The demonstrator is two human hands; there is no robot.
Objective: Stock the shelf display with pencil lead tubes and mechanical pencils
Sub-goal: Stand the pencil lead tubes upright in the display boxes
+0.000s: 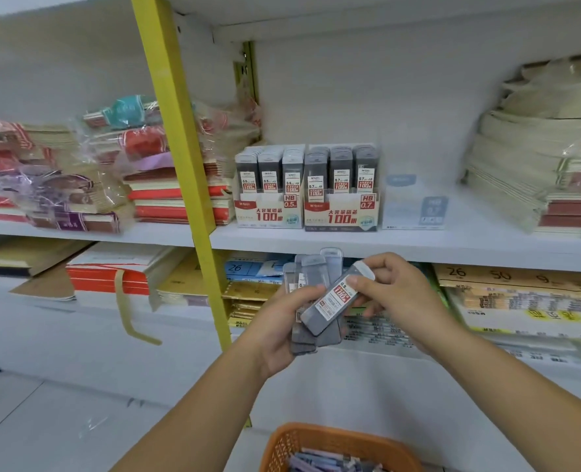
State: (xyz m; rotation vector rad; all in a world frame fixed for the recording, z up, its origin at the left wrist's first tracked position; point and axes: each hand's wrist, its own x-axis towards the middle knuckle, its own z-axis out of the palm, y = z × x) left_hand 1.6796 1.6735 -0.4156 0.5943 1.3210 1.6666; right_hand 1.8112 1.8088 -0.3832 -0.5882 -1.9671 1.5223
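Now left hand (pixel 280 324) and right hand (pixel 396 291) hold flat plastic lead tubes (pixel 331 300).

Fan of lead tubes (pixel 311 267): grey, flat, roughly upright, gripped in left hand (pixel 279 328). Single tube (pixel 333 298): red-and-white 0.5 label, tilted across the fan, white cap up-right, pinched by right hand (pixel 398 294). Far on shelf (pixel 418 243): 0.5 display box (pixel 268 212) and 0.7 display box (pixel 342 212), touching, filled with upright tubes.

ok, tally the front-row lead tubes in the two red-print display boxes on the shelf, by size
0.5 tubes in the HB 0.5 box: 3
0.7 tubes in the HB 0.7 box: 3
Total: 6
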